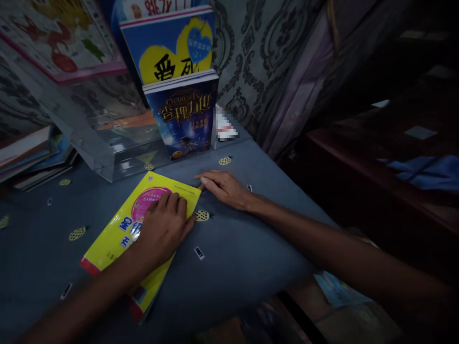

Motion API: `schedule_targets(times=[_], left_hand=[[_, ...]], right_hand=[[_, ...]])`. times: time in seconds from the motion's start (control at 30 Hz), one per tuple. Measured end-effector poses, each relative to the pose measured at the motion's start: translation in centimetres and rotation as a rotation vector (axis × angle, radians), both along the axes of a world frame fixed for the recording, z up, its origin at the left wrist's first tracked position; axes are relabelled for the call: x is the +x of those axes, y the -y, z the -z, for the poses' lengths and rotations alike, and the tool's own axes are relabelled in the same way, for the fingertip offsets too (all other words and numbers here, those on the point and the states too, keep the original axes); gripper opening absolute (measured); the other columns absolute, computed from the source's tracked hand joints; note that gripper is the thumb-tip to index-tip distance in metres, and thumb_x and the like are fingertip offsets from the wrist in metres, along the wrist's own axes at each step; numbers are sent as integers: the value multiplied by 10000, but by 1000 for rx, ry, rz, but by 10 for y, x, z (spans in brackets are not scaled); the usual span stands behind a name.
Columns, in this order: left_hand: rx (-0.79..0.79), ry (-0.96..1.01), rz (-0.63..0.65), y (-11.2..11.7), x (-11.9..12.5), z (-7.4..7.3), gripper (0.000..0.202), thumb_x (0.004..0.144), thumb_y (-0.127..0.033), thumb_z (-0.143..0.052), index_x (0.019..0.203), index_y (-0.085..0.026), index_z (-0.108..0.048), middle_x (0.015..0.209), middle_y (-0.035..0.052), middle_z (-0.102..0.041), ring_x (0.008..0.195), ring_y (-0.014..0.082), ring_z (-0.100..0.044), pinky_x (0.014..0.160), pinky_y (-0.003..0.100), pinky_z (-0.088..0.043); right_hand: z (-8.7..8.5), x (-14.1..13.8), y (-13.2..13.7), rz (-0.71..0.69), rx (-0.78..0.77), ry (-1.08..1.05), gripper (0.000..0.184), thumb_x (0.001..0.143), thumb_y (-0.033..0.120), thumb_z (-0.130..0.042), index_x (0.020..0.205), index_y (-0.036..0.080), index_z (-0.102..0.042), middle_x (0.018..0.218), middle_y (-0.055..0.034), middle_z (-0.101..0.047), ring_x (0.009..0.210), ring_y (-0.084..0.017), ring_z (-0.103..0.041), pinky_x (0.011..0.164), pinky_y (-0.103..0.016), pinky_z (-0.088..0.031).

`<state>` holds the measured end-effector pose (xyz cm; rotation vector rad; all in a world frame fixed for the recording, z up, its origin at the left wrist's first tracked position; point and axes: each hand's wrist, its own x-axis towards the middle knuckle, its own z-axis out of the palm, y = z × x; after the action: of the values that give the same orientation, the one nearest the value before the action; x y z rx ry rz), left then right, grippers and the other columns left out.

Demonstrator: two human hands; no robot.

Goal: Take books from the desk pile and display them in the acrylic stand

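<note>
A yellow book (118, 229) with a pink disc on its cover lies flat on the blue patterned tablecloth (229, 248). My left hand (163, 229) rests palm down on the book's cover, fingers together and stretched toward its far edge. My right hand (224, 187) lies flat on the cloth just right of the book, fingertips touching its far right corner. Neither hand grips anything.
A dark blue book (184, 117) and a blue-and-yellow book (172, 43) stand upright in a clear acrylic stand (103, 143) behind the yellow book. Stacked books (32, 155) lie at the left. A patterned curtain (265, 62) hangs behind. The table edge drops off at the right.
</note>
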<state>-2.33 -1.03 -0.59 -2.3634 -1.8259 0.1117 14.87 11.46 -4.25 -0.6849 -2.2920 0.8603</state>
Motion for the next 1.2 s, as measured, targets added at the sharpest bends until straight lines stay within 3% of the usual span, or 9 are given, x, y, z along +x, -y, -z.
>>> schedule_targets(times=[0.27,0.7,0.97,1.2], left_hand=[[74,41,31,-2,-2,3,230,973,-250,-505,938,-138,-702,1063,136,-733,959,293,-689,675,365,-578],[113,222,94,-6,-18,-4,275,957,-201,-474,868,-180,-733,1044,63,-776,891,253,-732,641,346,-558],[-28,352,18,-11,-25,-10,314,950,-241,-456,764,-209,-707,1012,32,-765,920,217,-711,755,323,-522],[-96,482,0,-14,-30,-11,382,974,-318,-405,796,-227,-730,1054,28,-750,980,217,-696,826,344,-517]], right_hand=[[-3,4,0,2,-73,-48,380,1040,351,-397,1187,193,-710,936,-54,-775,940,-204,-718,906,-361,-529],[-5,8,0,48,-66,-96,371,1045,341,-404,1249,192,-676,970,-56,-780,968,-206,-695,893,-360,-513],[-2,9,-2,42,-48,-112,397,1061,388,-390,1258,191,-672,982,-62,-774,973,-208,-682,894,-372,-509],[-3,9,-1,43,-38,-122,441,1066,449,-363,1245,199,-680,972,-58,-764,978,-206,-678,912,-385,-505]])
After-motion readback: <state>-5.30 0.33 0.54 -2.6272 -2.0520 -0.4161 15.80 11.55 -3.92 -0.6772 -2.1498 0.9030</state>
